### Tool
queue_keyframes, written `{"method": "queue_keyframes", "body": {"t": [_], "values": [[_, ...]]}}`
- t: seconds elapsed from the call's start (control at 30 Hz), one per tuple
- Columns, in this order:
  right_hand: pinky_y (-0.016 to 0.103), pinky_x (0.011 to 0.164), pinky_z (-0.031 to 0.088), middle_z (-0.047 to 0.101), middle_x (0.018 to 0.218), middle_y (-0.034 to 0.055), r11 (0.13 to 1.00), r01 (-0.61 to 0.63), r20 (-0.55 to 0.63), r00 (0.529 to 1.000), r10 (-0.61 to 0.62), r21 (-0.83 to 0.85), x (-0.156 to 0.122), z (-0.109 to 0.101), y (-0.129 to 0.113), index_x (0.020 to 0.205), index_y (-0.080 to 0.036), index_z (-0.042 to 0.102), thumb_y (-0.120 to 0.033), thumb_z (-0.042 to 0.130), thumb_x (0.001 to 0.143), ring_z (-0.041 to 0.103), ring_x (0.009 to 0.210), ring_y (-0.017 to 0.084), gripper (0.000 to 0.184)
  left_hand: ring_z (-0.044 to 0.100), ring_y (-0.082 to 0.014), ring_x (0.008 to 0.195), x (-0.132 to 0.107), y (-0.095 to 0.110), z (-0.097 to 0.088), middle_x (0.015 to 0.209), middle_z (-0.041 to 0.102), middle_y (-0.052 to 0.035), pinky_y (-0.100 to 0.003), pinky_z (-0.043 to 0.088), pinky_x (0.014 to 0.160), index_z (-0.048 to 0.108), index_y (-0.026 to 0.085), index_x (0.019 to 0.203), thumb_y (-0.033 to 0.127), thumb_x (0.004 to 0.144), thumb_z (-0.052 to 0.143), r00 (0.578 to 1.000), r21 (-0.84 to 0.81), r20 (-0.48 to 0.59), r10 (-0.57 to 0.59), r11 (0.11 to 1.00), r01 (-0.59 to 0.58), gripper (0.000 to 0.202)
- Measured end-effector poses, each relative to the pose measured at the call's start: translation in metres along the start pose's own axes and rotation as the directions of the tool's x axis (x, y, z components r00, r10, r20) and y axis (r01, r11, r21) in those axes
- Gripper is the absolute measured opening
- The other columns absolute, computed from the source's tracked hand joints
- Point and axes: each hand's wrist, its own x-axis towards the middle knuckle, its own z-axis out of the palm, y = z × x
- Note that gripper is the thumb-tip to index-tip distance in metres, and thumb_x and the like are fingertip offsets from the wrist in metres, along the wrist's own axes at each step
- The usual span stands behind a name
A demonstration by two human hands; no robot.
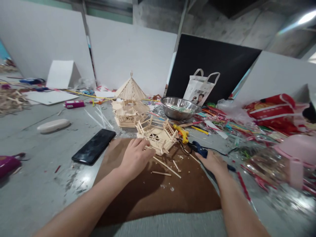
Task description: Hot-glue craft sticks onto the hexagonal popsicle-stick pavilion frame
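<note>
Curling its fingers, the left hand (137, 153) sits at the near-left edge of the open wooden frame (161, 135)!
Any pinch there is hidden, can't tell; the right hand (213, 162) wraps a dark blue tool (200, 150) beyond the frame's right side. Good form: a light left touch, since it looks fragile, and that loose stick (168, 167) swept aside on the brown mat (187, 192).
</note>
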Motion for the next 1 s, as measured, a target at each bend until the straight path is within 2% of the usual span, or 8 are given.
{"method": "queue_keyframes", "body": {"t": [0.1,0.17,0.27,0.4,0.6,0.8,0.9,1.0], "values": [[0.055,0.077,0.032,0.055,0.104,0.0198,0.994,0.111,-0.165,0.980,-0.109,0.002,-0.010,-0.012,-0.013,0.102,-0.011,0.053,-0.049,0.035,0.075,0.048,0.097,0.036,0.051,0.042,-0.0191,0.088,0.001,0.003,0.000,0.092,0.055,-0.0047,-0.034,0.031,0.075,0.063,0.024,0.078,0.022,0.077,0.047,0.999,0.026,0.037,0.029,0.999,-0.030,0.016],[0.047,0.081,0.035,0.057,0.101,0.0167,0.935,0.347,-0.315,0.898,-0.307,0.078,-0.024,-0.023,-0.030,0.101,-0.011,0.054,-0.039,0.036,0.078,0.050,0.095,0.029,0.040,0.041,-0.0189,0.088,0.001,0.005,-0.002,0.091,0.055,-0.0049,-0.034,0.030,0.075,0.063,0.023,0.077,0.021,0.077,0.047,0.999,0.029,0.036,0.034,0.999,-0.035,0.016],[0.034,0.085,0.036,0.059,0.098,0.0101,0.641,0.704,-0.391,0.707,-0.590,0.305,-0.055,-0.037,-0.063,0.095,-0.015,0.057,-0.035,0.039,0.080,0.050,0.095,0.020,0.031,0.041,-0.0174,0.083,0.000,0.008,-0.005,0.084,0.054,-0.0050,-0.032,0.030,0.072,0.062,0.022,0.078,0.020,0.079,0.045,1.000,0.028,0.014,0.020,0.999,-0.021,0.018],[0.026,0.073,0.042,0.062,0.087,0.0042,0.334,0.695,-0.211,0.574,-0.791,0.637,-0.090,-0.041,-0.098,0.089,-0.019,0.058,-0.032,0.038,0.082,0.055,0.080,0.015,0.025,0.038,-0.0151,0.068,-0.004,0.010,-0.006,0.068,0.052,-0.0037,-0.029,0.026,0.063,0.062,0.024,0.084,0.023,0.080,0.042,1.000,0.035,-0.006,-0.002,0.999,0.003,0.020],[0.021,0.049,0.037,0.053,0.055,-0.0011,0.398,0.446,-0.053,0.716,-0.696,0.802,-0.097,-0.025,-0.107,0.070,-0.015,0.053,-0.042,0.040,0.079,0.048,0.052,0.011,0.032,0.037,-0.0154,0.067,-0.012,0.009,0.002,0.064,0.051,-0.0033,-0.029,0.023,0.060,0.061,0.023,0.085,0.025,0.082,0.039,0.996,-0.061,0.039,0.075,0.996,-0.072,0.022],[0.020,0.048,0.036,0.048,0.054,-0.0032,0.334,0.301,0.027,0.705,-0.708,0.893,-0.094,-0.015,-0.103,0.069,-0.016,0.053,-0.041,0.043,0.077,0.045,0.049,0.009,0.028,0.043,-0.0177,0.075,-0.005,0.000,-0.009,0.076,0.057,-0.0037,-0.031,0.029,0.068,0.060,0.022,0.086,0.026,0.080,0.040,0.978,-0.166,0.192,0.080,0.985,-0.048,0.021],[0.020,0.044,0.034,0.044,0.049,-0.0046,0.345,0.239,0.048,0.756,-0.652,0.908,-0.089,-0.011,-0.099,0.068,-0.016,0.050,-0.042,0.044,0.076,0.041,0.045,0.009,0.027,0.043,-0.0218,0.090,-0.006,-0.032,-0.025,0.098,0.055,-0.0079,-0.036,0.031,0.078,0.054,0.020,0.103,0.022,0.076,0.040,0.973,0.022,0.107,-0.206,0.979,0.205,0.030],[0.020,0.044,0.035,0.043,0.050,-0.0042,0.370,0.246,0.049,0.773,-0.633,0.896,-0.084,-0.008,-0.097,0.068,-0.017,0.050,-0.042,0.045,0.075,0.042,0.046,0.009,0.026,0.041,-0.0293,0.098,-0.014,-0.074,-0.036,0.110,0.049,-0.0110,-0.044,0.031,0.079,0.050,0.020,0.109,0.023,0.073,0.039,0.799,0.322,0.049,-0.599,0.767,0.555,0.038]]}}
